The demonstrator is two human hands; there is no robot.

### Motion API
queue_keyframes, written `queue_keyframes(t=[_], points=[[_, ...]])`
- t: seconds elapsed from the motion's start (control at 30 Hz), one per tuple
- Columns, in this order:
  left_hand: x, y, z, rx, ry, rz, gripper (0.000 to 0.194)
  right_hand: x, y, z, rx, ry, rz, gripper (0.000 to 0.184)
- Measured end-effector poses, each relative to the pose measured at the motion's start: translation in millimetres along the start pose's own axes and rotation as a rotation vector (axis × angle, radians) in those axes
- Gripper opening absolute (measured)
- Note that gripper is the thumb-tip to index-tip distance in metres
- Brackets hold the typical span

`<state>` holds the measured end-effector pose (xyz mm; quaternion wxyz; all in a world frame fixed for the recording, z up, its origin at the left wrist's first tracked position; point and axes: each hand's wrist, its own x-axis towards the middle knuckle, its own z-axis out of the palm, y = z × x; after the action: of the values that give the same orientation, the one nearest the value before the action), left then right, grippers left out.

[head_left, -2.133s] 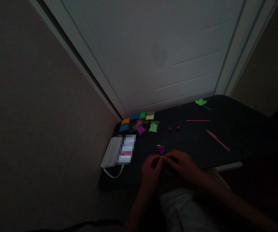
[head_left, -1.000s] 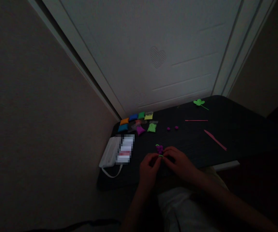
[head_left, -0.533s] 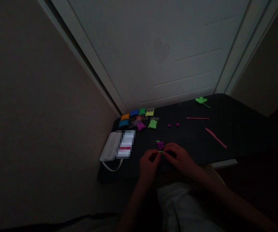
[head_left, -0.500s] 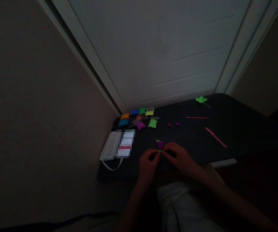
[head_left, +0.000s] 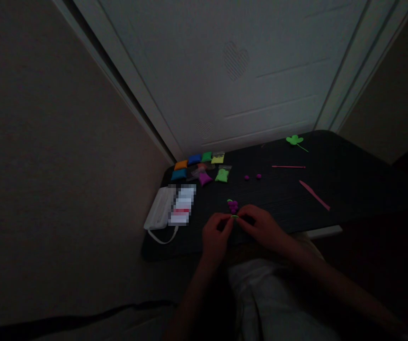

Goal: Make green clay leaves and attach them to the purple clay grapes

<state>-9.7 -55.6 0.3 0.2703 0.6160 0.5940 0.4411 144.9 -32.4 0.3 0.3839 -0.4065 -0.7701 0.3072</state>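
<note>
My left hand (head_left: pixel 215 235) and my right hand (head_left: pixel 261 228) meet at the near edge of a dark table (head_left: pixel 349 189). Their fingertips pinch a tiny green clay piece (head_left: pixel 234 217) between them. Just beyond the fingers lies a small purple clay cluster (head_left: pixel 233 206) with a green bit on top. The room is very dim and the finger detail is hard to make out.
Several small bags of coloured clay (head_left: pixel 200 168) lie at the table's far left. Beside them is a white case (head_left: pixel 159 215). Two purple clay balls (head_left: pixel 252 177), a pink stick (head_left: pixel 288 166), a pink modelling tool (head_left: pixel 314 194) and a green clay leaf (head_left: pixel 294 140) lie farther right. A white door stands behind.
Both hands stay together on the green piece. The view has tilted a little, so the table sits higher in the picture.
</note>
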Motion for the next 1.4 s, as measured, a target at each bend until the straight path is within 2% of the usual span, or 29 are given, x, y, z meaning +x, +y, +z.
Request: queue_keyframes(t=[0.27,0.5,0.67,0.9,1.4], points=[[0.7,-0.6,1.1,0.019,0.003,0.010,0.015,-0.6,0.3,0.6,-0.012,0.018,0.017,0.011],[1.0,-6.1,4.3,0.124,-0.011,0.022,0.014,0.0,0.7,0.7,-0.031,0.027,0.029,0.010],[1.2,-7.2,5.2,0.142,-0.020,-0.014,0.015,0.8,0.2,0.9,-0.042,0.025,0.049,0.010],[4.0,-3.2,1.9,0.051,-0.046,-0.090,0.018,0.9,1.5,2.7,-0.071,0.018,0.048,0.011],[2.7,-3.4,0.5,0.085,-0.066,0.022,0.017,-0.6,4.0,2.8,-0.052,0.038,0.059,0.010]])
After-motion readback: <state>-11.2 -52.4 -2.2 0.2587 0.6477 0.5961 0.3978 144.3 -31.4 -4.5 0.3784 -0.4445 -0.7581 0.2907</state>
